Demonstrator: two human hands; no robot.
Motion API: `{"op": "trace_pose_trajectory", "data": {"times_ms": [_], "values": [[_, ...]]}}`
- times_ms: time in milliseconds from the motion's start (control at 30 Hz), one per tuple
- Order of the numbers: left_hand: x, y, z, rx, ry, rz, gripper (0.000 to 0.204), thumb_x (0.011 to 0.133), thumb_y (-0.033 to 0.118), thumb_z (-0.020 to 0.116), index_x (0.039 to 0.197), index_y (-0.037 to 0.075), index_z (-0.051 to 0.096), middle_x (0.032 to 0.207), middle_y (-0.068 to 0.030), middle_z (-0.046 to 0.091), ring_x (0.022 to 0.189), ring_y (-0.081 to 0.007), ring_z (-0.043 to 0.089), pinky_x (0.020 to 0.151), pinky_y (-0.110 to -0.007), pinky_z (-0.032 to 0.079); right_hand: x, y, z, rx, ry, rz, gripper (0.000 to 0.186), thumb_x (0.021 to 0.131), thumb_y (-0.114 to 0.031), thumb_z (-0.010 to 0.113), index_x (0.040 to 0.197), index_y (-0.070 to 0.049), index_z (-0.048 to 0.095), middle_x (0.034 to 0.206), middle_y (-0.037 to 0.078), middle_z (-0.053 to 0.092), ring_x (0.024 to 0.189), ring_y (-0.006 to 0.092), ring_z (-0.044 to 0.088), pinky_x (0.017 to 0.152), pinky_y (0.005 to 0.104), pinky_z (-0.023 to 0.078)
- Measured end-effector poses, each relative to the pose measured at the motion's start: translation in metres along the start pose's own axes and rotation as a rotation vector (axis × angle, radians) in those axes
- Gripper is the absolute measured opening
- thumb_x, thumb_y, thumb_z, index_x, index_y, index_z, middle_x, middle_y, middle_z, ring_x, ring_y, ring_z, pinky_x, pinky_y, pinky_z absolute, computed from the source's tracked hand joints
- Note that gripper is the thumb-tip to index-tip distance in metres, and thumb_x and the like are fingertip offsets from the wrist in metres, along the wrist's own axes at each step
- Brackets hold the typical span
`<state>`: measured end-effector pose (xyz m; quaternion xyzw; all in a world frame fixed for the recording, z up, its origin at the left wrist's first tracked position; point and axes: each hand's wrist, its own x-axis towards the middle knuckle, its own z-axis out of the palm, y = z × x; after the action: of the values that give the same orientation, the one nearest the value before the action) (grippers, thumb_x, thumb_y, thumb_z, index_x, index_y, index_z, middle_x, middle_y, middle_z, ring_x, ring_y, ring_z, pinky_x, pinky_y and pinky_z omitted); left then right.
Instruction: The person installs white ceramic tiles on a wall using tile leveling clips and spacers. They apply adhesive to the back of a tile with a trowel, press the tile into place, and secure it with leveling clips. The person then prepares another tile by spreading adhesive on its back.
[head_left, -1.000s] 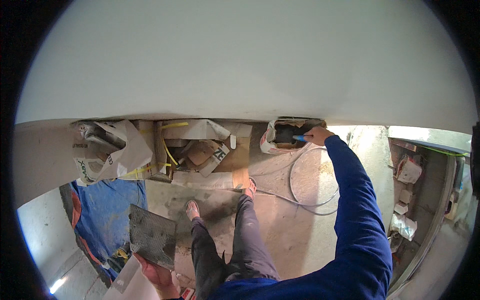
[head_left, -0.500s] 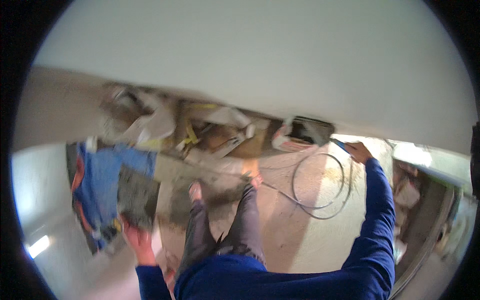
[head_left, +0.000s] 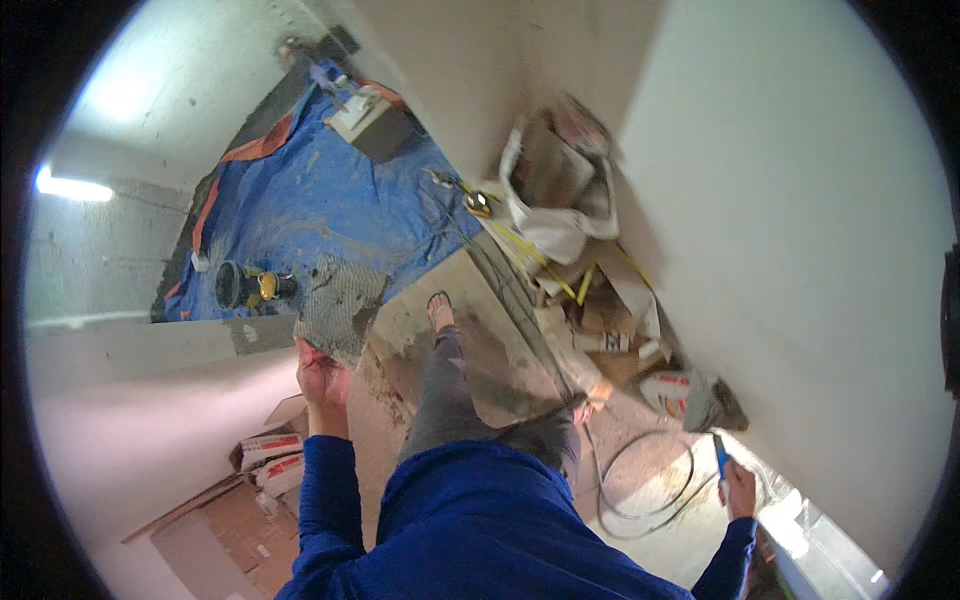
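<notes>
My left hand (head_left: 320, 378) grips the lower edge of a square slab (head_left: 342, 298) coated in grey, ridged, mortar-like material, held out over the blue tarp (head_left: 330, 205) and cardboard sheet (head_left: 495, 355). My right hand (head_left: 737, 487) is closed on a blue-handled tool (head_left: 720, 457) at the lower right, beside a coiled grey hose (head_left: 645, 515) on the floor. Above that hand, a torn bag (head_left: 670, 395) with dark contents sits against the white wall.
On the tarp are a black bucket (head_left: 235, 285) and a box (head_left: 365, 130). Open sacks (head_left: 555, 230) and torn cardboard (head_left: 610, 315) line the corner by the white walls (head_left: 780, 200). Wrapped packs (head_left: 270, 450) lie at lower left. My sandalled foot (head_left: 440, 310) stands on the cardboard.
My view has swung left toward the tarp and corner. My right hand has drawn the tool away from the torn bag. My left hand and slab have moved forward with me.
</notes>
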<state>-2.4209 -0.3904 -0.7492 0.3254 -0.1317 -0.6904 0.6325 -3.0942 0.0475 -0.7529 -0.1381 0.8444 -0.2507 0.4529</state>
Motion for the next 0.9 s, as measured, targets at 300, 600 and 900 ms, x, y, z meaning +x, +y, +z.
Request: {"op": "trace_pose_trajectory", "data": {"times_ms": [300,600,900], "values": [[0.173,0.149,-0.099,-0.279,0.011,0.064,0.045,0.106,0.035,0.049,0.141,0.007,0.055,0.145,-0.0094,0.057,0.137,-0.0302,0.049,0.119,-0.05,0.032,-0.012,-0.363,0.257,-0.469,-0.218,-0.39,0.04,0.1,-0.023,0.06,0.134,-0.002,0.063,0.073,0.005,0.064,0.071,0.011,0.057,0.065,0.0286,0.048],[0.251,0.292,-0.128,-0.448,0.128,0.266,0.051,0.105,0.037,0.051,0.145,0.005,0.051,0.152,-0.0116,0.05,0.143,-0.0307,0.042,0.121,-0.052,0.027,0.044,-0.69,0.552,-0.401,-0.662,-0.441,0.045,0.102,-0.032,0.06,0.139,-0.006,0.06,0.071,-0.002,0.057,0.052,0.0045,0.048,0.049,0.0217,0.04],[0.332,0.404,-0.211,-0.521,0.234,0.624,0.053,0.103,0.04,0.053,0.144,0.006,0.053,0.147,-0.0088,0.055,0.139,-0.0288,0.047,0.119,-0.049,0.032,0.065,-0.932,0.868,-0.582,-0.84,-0.599,0.044,0.103,-0.032,0.06,0.14,-0.007,0.06,0.068,0.0,0.057,0.049,0.0062,0.049,0.043,0.0243,0.04]]}}
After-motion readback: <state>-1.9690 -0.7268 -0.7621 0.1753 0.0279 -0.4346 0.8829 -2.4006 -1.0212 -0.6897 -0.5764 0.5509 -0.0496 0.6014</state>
